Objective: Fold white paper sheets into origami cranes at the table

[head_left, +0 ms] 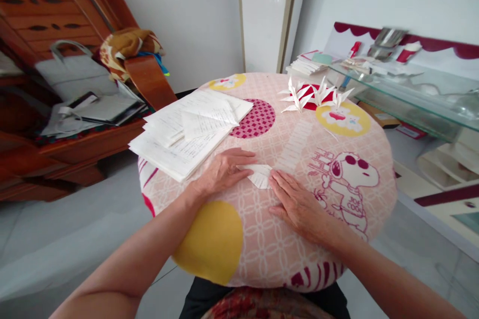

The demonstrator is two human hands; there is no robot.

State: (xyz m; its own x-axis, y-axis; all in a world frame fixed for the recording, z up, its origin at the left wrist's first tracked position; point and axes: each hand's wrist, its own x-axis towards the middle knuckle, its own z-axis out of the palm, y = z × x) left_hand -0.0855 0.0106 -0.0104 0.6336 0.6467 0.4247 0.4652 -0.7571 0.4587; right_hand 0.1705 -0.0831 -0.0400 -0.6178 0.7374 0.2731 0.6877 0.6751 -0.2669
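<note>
A small piece of folded white paper lies on the round cloth-covered table in front of me, with crease lines on its upper face. My left hand is closed at the paper's left corner, which sits between its fingers and thumb. On the right edge rest the fingertips of my right hand; its fingers are stretched out and its thumb lies apart on the cloth. Just beyond the right hand is a flat strip of lined paper. Several folded paper cranes stand near the table's far right side.
A stack of written paper sheets overhangs the left of the table. At right, a glass shelf holds cups and other items. A wooden bench on the left carries a grey bag and a folded blanket.
</note>
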